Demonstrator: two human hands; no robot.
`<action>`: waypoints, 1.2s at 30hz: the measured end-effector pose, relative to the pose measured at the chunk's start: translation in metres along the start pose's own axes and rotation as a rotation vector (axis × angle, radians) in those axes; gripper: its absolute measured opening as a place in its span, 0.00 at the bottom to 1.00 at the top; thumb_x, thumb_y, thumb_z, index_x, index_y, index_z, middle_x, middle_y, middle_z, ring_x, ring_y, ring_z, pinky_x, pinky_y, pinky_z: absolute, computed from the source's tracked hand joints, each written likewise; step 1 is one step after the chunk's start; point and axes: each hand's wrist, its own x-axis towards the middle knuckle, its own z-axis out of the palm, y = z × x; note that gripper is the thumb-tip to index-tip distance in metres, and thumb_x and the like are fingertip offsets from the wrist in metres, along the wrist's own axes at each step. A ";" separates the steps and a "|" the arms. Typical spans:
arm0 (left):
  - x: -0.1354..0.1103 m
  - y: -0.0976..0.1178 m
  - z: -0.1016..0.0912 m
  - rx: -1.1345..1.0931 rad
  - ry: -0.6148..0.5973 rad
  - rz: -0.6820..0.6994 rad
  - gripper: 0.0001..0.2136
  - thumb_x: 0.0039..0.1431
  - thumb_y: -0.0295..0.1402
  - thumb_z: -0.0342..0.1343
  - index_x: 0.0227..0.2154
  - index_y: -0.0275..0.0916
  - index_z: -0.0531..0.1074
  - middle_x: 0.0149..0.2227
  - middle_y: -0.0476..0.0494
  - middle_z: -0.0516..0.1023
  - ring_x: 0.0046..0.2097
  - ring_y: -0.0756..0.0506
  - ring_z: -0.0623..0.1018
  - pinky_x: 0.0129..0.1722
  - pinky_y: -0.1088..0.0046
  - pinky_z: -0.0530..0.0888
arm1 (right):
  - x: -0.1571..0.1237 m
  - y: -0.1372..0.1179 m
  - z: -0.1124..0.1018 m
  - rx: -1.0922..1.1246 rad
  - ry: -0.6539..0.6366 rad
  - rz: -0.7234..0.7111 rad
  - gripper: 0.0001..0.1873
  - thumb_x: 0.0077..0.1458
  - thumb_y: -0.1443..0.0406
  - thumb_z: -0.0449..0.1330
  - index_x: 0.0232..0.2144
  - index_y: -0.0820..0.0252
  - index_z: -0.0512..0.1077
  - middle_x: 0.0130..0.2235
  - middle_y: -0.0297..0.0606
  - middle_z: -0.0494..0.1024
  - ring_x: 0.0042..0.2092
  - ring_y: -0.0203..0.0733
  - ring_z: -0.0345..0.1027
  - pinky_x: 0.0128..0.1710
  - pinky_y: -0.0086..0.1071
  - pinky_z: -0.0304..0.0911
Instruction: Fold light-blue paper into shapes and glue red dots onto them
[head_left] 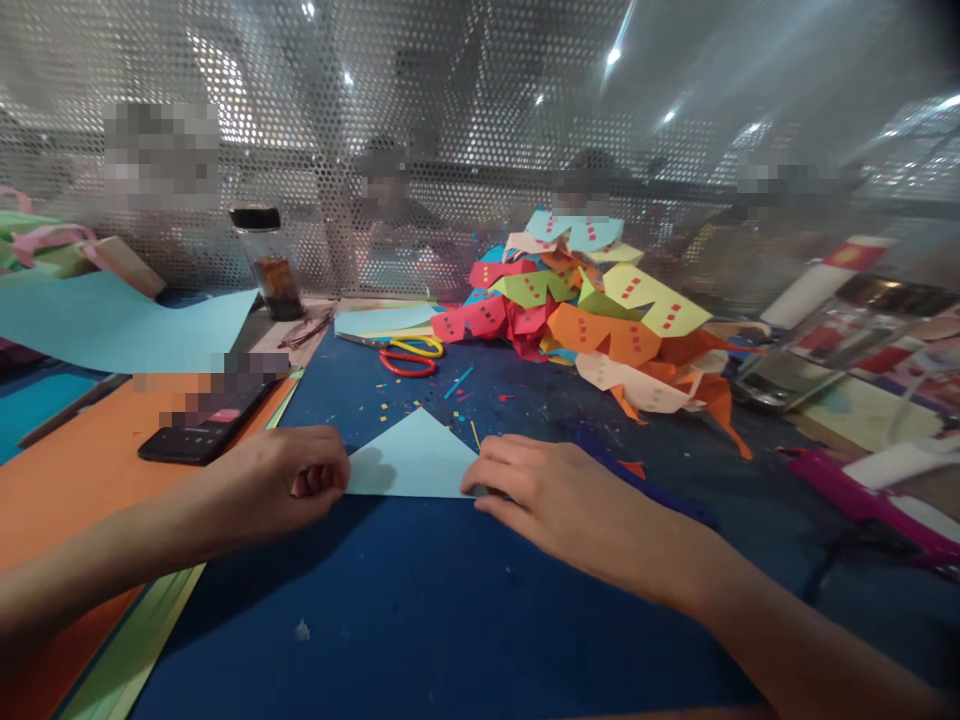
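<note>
Between the wrists, on the near middle of the dark blue mat [420, 610], the left hand [285, 482] is curled closed, its bent fingers against the left corner of a light blue folded paper triangle [412, 462]; whether it pinches the paper or only butts against it cannot be told. The right hand [547, 492] lies open and palm down, its fingertips [474, 484] pressing the triangle's right corner flat. The triangle rests on the mat with its long edge toward the person and its peak pointing away, spanning the gap between the two hands. Nearer the person the mat is bare, giving free room on that side. Just beyond the peak, small paper scraps [409, 406] speckle the mat, and farther on lie scissors [409, 357] with red and yellow handles. Right of those, well apart from the hands, sits a pile of folded coloured papers [600, 310]. Left of the left hand, a smartphone [201, 428] lies on an orange sheet [67, 480] that borders the mat's left edge. A perforated metal screen [450, 150] closes the far side.
</note>
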 end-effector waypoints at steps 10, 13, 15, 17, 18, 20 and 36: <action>-0.002 -0.003 0.003 0.082 0.057 0.099 0.07 0.55 0.25 0.50 0.27 0.39 0.71 0.29 0.50 0.73 0.28 0.51 0.72 0.29 0.77 0.68 | 0.003 0.003 0.009 0.027 0.063 -0.073 0.08 0.66 0.71 0.54 0.37 0.59 0.73 0.40 0.36 0.75 0.43 0.40 0.68 0.41 0.34 0.63; -0.003 -0.003 0.003 0.101 0.056 0.094 0.07 0.54 0.24 0.50 0.28 0.39 0.72 0.29 0.51 0.73 0.29 0.51 0.73 0.30 0.76 0.68 | 0.003 0.003 0.009 0.042 0.060 -0.077 0.07 0.66 0.71 0.55 0.36 0.59 0.72 0.39 0.35 0.75 0.43 0.39 0.68 0.42 0.34 0.62; -0.003 -0.003 0.003 0.094 0.038 0.080 0.06 0.54 0.25 0.50 0.28 0.40 0.71 0.29 0.50 0.73 0.29 0.50 0.73 0.30 0.76 0.69 | 0.002 0.003 0.008 0.058 0.052 -0.073 0.07 0.65 0.71 0.55 0.36 0.59 0.72 0.38 0.35 0.75 0.43 0.39 0.68 0.42 0.33 0.62; -0.004 -0.003 0.003 0.071 0.022 0.064 0.06 0.54 0.25 0.51 0.28 0.40 0.71 0.29 0.50 0.73 0.29 0.50 0.73 0.30 0.76 0.69 | 0.002 0.003 0.008 0.068 0.041 -0.064 0.07 0.65 0.71 0.55 0.35 0.59 0.72 0.38 0.34 0.75 0.43 0.39 0.69 0.42 0.33 0.62; -0.003 -0.003 0.003 0.057 0.018 0.056 0.06 0.54 0.25 0.51 0.28 0.40 0.71 0.28 0.50 0.73 0.29 0.50 0.73 0.29 0.76 0.69 | 0.002 0.003 0.007 0.071 0.039 -0.060 0.08 0.65 0.71 0.55 0.35 0.59 0.72 0.38 0.34 0.75 0.43 0.39 0.69 0.42 0.33 0.62; -0.003 -0.002 0.003 0.033 0.005 0.035 0.05 0.54 0.25 0.51 0.28 0.40 0.71 0.28 0.50 0.73 0.29 0.50 0.73 0.29 0.76 0.69 | 0.003 0.002 0.007 0.075 0.041 -0.054 0.08 0.65 0.71 0.55 0.35 0.59 0.73 0.38 0.34 0.75 0.42 0.39 0.69 0.42 0.32 0.62; -0.001 0.000 0.004 0.016 -0.029 -0.024 0.10 0.64 0.35 0.52 0.28 0.40 0.72 0.30 0.49 0.73 0.32 0.48 0.74 0.33 0.73 0.68 | 0.003 0.003 0.008 0.103 0.069 -0.051 0.09 0.64 0.71 0.55 0.35 0.59 0.73 0.37 0.35 0.76 0.42 0.38 0.69 0.41 0.33 0.61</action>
